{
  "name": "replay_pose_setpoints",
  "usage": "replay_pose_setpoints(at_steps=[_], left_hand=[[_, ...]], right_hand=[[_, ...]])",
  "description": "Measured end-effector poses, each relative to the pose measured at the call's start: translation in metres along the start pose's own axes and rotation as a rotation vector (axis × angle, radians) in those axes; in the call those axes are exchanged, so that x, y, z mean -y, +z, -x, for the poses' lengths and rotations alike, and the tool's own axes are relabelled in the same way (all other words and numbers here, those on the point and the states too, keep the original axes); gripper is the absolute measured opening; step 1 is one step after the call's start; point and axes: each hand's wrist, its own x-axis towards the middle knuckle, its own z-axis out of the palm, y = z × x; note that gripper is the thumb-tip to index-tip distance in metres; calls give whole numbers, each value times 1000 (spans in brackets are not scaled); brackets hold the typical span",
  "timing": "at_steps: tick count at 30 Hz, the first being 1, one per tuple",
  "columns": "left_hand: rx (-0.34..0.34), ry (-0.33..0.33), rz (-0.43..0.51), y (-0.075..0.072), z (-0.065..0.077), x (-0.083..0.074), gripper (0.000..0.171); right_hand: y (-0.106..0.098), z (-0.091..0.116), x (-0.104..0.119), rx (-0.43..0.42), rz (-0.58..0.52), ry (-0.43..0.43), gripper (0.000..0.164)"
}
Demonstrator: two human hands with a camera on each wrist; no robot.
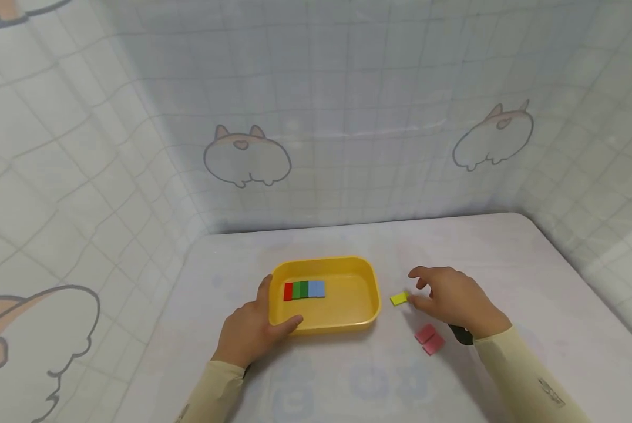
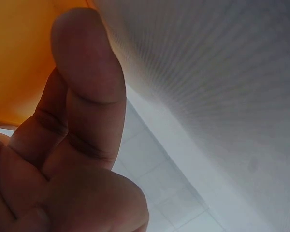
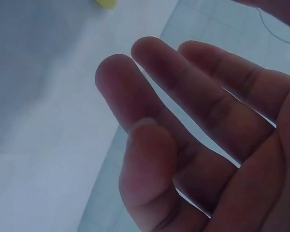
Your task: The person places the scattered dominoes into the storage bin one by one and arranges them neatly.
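A yellow tray [image 1: 348,302] holds a row of small flat blocks: a red one [image 1: 288,292], green ones [image 1: 300,289] and light blue ones [image 1: 316,288]. My left hand [image 1: 247,332] grips its left front corner, thumb over the front rim and fingers along the left side. In the left wrist view, the fingers [image 2: 94,96] stand against the tray wall [image 2: 19,63]. To the right of the tray lies a yellow block [image 1: 399,298], with the thumb of my right hand [image 1: 450,298] right at its end. Nothing sits between the right fingers [image 3: 150,159].
Two pinkish-red blocks [image 1: 429,339] lie side by side on the white table [image 1: 348,382], in front of the right hand. Pale grid-patterned sheeting [image 1: 348,147] with animal drawings rises behind the table and at both sides.
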Motion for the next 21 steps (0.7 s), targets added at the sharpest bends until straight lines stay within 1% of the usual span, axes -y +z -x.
replay_pose_setpoints(at_steps=[4,12,21], left_hand=[[6,-8,6,0,0,-1,125],[3,-9,8,0,2,0,124],[-2,-3,11,0,1,1,124]], right_hand=[[3,3,-1,12,-21,-1,45],[10,5,-1,26,-28,12,46],[15,10,-3,86,-15,62,52]])
